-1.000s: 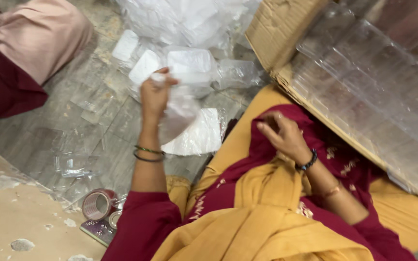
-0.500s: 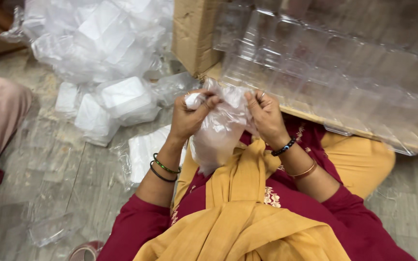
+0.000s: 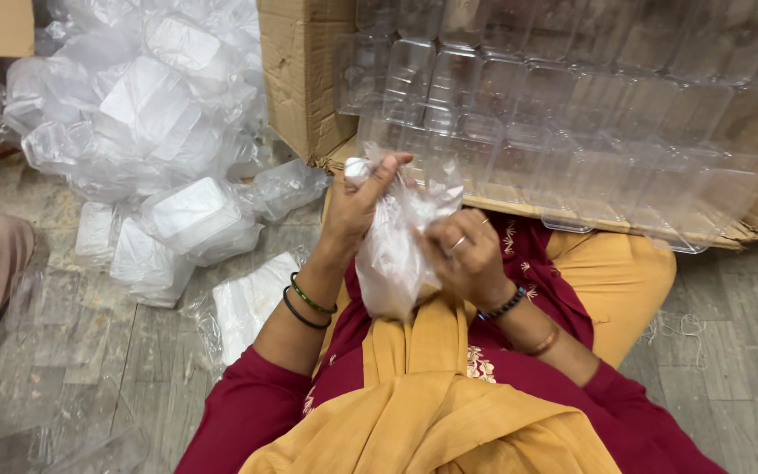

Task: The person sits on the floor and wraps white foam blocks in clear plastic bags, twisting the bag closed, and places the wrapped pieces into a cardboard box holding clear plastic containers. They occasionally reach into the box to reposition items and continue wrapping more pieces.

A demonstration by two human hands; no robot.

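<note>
Head view: both hands now on clear plastic bag point(image 3: 394, 250), brought in front of cardboard box point(image 3: 304, 75). Left hand point(image 3: 357, 202) pinches bag top; right hand point(image 3: 462, 254) curled round its side, probably gripping. Bagging step underway.

Bag point(image 3: 392, 254) before trays point(image 3: 554, 114) (in carton point(image 3: 296, 79))

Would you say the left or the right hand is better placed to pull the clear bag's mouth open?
Probably the left hand: it pinches the clear bag at its top edge, while the right hand grips it lower on the side.
</note>
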